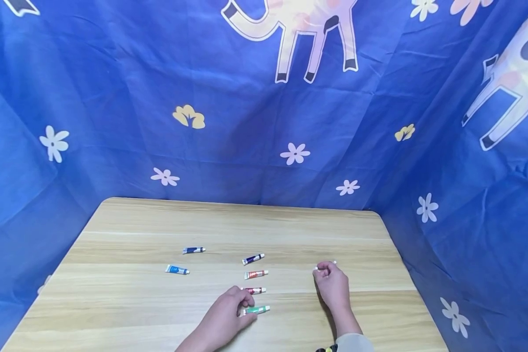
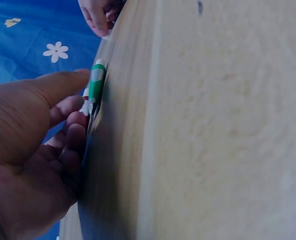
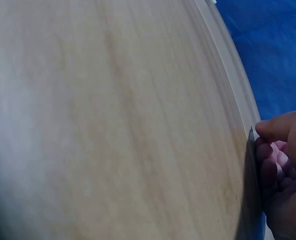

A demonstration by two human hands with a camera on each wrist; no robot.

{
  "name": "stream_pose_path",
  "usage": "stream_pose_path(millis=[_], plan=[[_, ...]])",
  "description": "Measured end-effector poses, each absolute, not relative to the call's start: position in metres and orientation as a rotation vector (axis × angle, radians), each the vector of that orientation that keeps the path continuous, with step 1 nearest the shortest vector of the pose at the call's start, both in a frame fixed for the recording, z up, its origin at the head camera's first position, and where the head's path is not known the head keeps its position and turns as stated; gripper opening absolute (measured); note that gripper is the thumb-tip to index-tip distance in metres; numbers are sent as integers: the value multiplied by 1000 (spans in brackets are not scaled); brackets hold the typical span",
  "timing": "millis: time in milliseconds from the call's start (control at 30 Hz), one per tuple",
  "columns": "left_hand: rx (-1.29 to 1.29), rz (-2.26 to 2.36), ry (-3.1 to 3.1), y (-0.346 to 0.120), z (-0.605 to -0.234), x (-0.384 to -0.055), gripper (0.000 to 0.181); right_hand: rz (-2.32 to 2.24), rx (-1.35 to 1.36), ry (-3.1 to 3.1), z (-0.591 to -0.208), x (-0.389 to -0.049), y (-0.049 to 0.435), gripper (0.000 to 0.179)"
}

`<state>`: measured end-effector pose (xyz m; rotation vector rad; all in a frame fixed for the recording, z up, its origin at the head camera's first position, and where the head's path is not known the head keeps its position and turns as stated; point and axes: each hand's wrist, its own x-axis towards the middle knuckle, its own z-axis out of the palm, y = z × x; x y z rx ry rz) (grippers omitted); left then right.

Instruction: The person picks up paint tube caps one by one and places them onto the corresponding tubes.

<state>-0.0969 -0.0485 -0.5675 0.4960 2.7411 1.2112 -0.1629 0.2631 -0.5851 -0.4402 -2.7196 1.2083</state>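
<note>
My left hand [image 1: 223, 315] reaches in from the front, its thumb and fingers at either side of the tail of a green paint tube [image 1: 258, 309] lying on the table. A gap shows between thumb and fingertips; the green tube [image 2: 96, 82] sits just past them in the left wrist view. A red paint tube [image 1: 257, 290] lies behind it, its tail covered by the left fingers. To the right, my right hand [image 1: 333, 287] has its fingers curled over a small white-ended tube [image 1: 335, 262], mostly hidden beneath them. In the right wrist view, the right hand [image 3: 287, 165] has thumb and forefinger together.
Orange-red [image 1: 256, 275] and dark violet [image 1: 253, 259] paint tubes continue the row behind the red one. Farther left lie a dark blue tube [image 1: 194, 250] and a lighter blue tube [image 1: 177, 270]. Blue patterned curtains [image 1: 246, 122] enclose the wooden table [image 1: 127, 303].
</note>
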Motion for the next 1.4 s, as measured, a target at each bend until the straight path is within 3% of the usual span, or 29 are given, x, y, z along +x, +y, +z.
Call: stream_pose_path(millis=[500, 1033, 1400], plan=[[122, 1188, 2855, -92, -549, -111, 5, 1038, -395, -2747, -581, -160, 254, 5], [33, 1023, 3094, -187, -548, -136, 35, 1295, -496, -2540, -584, -152, 251, 5], [45, 916, 3090, -209, -550, -146, 38, 1832, -589, -2191, -559, -146, 263, 16]])
